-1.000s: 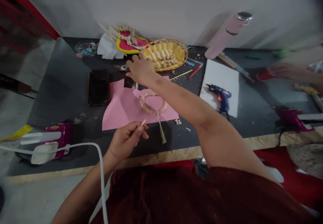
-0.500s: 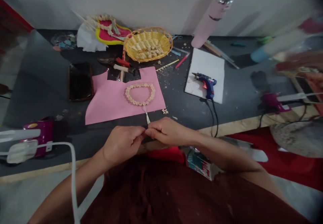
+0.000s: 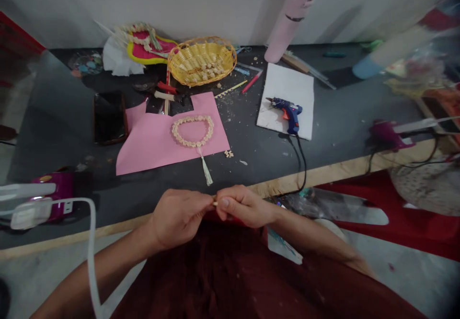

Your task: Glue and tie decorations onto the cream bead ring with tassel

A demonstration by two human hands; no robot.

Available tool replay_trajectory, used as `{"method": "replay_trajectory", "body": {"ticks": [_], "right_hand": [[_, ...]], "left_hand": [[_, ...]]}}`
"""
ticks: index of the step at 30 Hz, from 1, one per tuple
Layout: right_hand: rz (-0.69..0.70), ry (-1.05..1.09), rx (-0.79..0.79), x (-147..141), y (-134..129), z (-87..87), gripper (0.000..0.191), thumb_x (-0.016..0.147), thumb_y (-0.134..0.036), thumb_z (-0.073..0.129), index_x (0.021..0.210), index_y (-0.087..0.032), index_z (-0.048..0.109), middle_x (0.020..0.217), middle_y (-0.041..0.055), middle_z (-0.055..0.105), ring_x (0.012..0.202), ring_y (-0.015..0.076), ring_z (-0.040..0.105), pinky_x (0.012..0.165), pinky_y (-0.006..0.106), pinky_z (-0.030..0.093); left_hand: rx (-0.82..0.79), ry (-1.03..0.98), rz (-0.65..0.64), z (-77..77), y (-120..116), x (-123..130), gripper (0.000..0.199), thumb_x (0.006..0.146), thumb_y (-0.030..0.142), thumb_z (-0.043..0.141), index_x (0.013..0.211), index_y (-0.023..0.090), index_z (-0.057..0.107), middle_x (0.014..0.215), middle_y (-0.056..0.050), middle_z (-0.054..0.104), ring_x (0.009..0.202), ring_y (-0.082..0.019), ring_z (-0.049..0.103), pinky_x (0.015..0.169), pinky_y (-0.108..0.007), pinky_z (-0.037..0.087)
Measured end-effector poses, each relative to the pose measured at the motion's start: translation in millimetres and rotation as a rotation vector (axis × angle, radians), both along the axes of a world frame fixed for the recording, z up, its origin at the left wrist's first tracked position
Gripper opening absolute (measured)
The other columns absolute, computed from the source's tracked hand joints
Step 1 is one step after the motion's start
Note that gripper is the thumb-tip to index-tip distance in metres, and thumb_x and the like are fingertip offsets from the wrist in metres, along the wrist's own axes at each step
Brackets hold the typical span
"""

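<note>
My left hand (image 3: 181, 216) and my right hand (image 3: 242, 206) meet at the table's front edge, fingers pinched together around a small pale piece (image 3: 214, 203). Most of that piece is hidden by the fingertips. Just beyond them, a beaded loop (image 3: 192, 144) lies on pink paper (image 3: 147, 139), its pale tassel (image 3: 206, 168) reaching past the paper's lower edge onto the dark table (image 3: 251, 170). Several small pale bits (image 3: 229, 154) lie near the paper's right corner.
A yellow wicker basket (image 3: 203, 60) holds pale pieces. Right of it, a blue glue gun (image 3: 289, 113) rests on a white board (image 3: 305, 89), its cord hanging over the edge. A pink bottle (image 3: 287, 27), pliers (image 3: 167, 88), a phone (image 3: 109, 118) and a purple socket block (image 3: 64, 194) also stand about.
Both hands have moved slightly down and right, uncovering the tassel's end. The small pale piece between the fingertips now shows. The camera view has shifted slightly.
</note>
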State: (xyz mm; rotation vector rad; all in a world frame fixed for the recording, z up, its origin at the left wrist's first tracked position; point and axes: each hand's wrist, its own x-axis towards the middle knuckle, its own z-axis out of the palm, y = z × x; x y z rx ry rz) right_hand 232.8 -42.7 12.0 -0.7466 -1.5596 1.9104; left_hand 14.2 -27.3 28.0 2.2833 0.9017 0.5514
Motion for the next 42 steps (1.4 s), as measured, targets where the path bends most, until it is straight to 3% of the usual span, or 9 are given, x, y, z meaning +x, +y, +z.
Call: {"method": "replay_trajectory", "body": {"ticks": [5,9,13,18,22,26,31,37,42], "right_hand": [[-0.184,-0.100,0.229,13.3,8.6,-1.2,0.042,0.100,-0.048,0.041,0.074,-0.018,0.056,0.068,0.0007,0.055,0.060,0.0107,0.049,0.060,0.025,0.041],[-0.264,-0.486,0.426,23.5,24.6,-8.4,0.021,0.098,-0.031,0.048,0.094,-0.019,0.065,0.087,0.0033,0.066,0.079,0.0130,0.060,0.075,0.026,0.048],[-0.319,-0.703,0.608,36.3,34.0,-13.6,0.028,0.097,-0.019,0.042,0.108,-0.018,0.067,0.103,0.0106,0.066,0.097,0.0188,0.062,0.087,0.035,0.050],[-0.398,-0.816,0.655,55.6,42.3,-20.2,0.032,0.094,-0.014,0.043,0.118,-0.017,0.064,0.102,0.0104,0.068,0.098,0.0205,0.063,0.090,0.035,0.050],[-0.425,-0.924,0.700,57.7,56.9,-28.3,0.021,0.091,-0.014,0.049,0.105,-0.018,0.064,0.095,0.0073,0.070,0.091,0.0199,0.063,0.086,0.033,0.048],[-0.373,-0.892,0.809,51.1,71.1,-36.1,0.016,0.092,-0.012,0.050,0.096,-0.017,0.066,0.097,0.0084,0.071,0.093,0.0206,0.063,0.091,0.035,0.047],[-0.398,-0.797,0.820,57.2,69.7,-40.8,0.022,0.090,-0.008,0.051,0.103,-0.017,0.066,0.102,0.0102,0.069,0.097,0.0218,0.063,0.089,0.036,0.051],[-0.526,-0.763,0.903,60.9,57.1,-50.1,0.025,0.094,-0.011,0.044,0.104,-0.016,0.067,0.103,0.0131,0.067,0.100,0.0226,0.062,0.091,0.037,0.053],[-0.617,-0.719,0.916,56.9,53.4,-57.8,0.024,0.094,-0.012,0.045,0.103,-0.019,0.066,0.101,0.0111,0.066,0.100,0.0218,0.061,0.089,0.037,0.053]], "left_hand": [[-0.095,-0.022,0.226,-7.8,13.6,-14.1,0.023,0.096,0.029,0.048,0.091,0.023,0.069,0.067,0.001,0.070,0.059,-0.013,0.066,0.057,-0.021,0.045],[0.087,0.094,0.157,6.4,42.3,-4.2,0.033,0.097,0.024,0.041,0.114,0.019,0.068,0.097,-0.007,0.075,0.087,-0.022,0.069,0.079,-0.031,0.050],[0.301,0.162,0.128,12.0,101.0,33.3,0.037,0.094,0.020,0.041,0.116,0.022,0.070,0.107,-0.009,0.072,0.100,-0.026,0.064,0.088,-0.038,0.046],[0.454,0.238,0.047,-16.4,179.0,92.0,0.032,0.091,0.014,0.047,0.103,0.022,0.075,0.089,-0.008,0.069,0.091,-0.025,0.060,0.086,-0.042,0.039],[0.466,0.290,0.043,-38.2,205.8,118.5,0.029,0.087,0.008,0.051,0.095,0.022,0.075,0.090,-0.008,0.069,0.095,-0.026,0.059,0.091,-0.047,0.032],[0.519,0.331,0.068,-33.7,199.1,114.1,0.038,0.087,0.004,0.047,0.112,0.023,0.067,0.113,-0.009,0.067,0.109,-0.028,0.053,0.095,-0.054,0.027],[0.561,0.387,0.058,-16.9,151.3,75.3,0.035,0.087,0.006,0.047,0.110,0.025,0.066,0.111,-0.006,0.067,0.110,-0.027,0.051,0.095,-0.051,0.031],[0.517,0.433,-0.007,-31.3,80.1,38.3,0.036,0.085,0.007,0.051,0.111,0.025,0.067,0.108,-0.006,0.068,0.107,-0.029,0.052,0.092,-0.051,0.035],[0.558,0.427,-0.020,-35.5,66.6,44.0,0.041,0.090,0.008,0.048,0.123,0.027,0.064,0.109,-0.009,0.067,0.108,-0.031,0.052,0.091,-0.053,0.036]]}}
